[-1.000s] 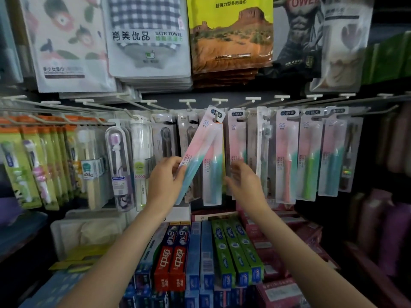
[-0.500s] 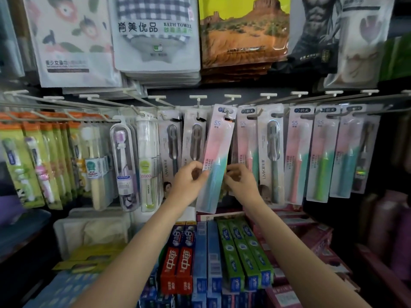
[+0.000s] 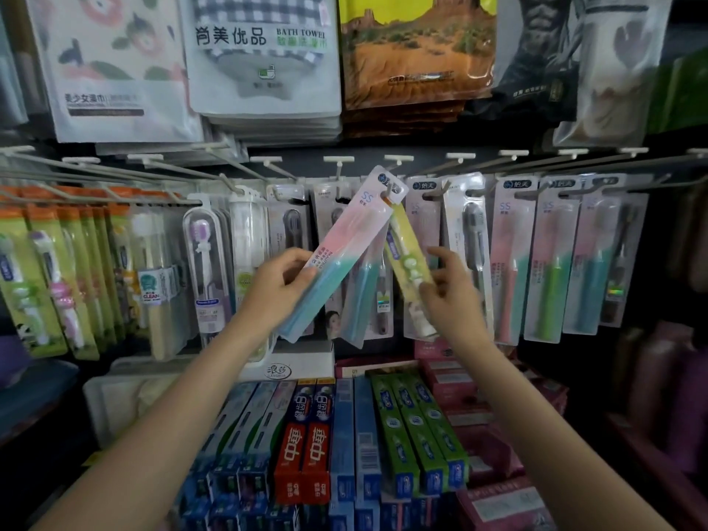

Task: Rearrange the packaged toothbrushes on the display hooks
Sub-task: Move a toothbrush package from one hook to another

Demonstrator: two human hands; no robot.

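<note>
Left hand (image 3: 285, 283) grips a pink-and-teal toothbrush pack (image 3: 337, 258) at its middle, thumb on the front, fingers curled behind; the pack tilts, top to the right, its hang hole still at the tip of a display hook (image 3: 389, 191). Right hand (image 3: 450, 293) pinches a yellow-green toothbrush pack (image 3: 406, 258) near its lower end, tilted the other way, its top behind the pink pack's top (whether on the same hook, cannot tell). More pink-and-teal packs (image 3: 509, 262) hang straight to the right. Clear-cased toothbrushes (image 3: 207, 270) hang left. Toothpaste boxes (image 3: 310, 446) lie stacked below, bath towel packs (image 3: 264, 51) above.
</note>
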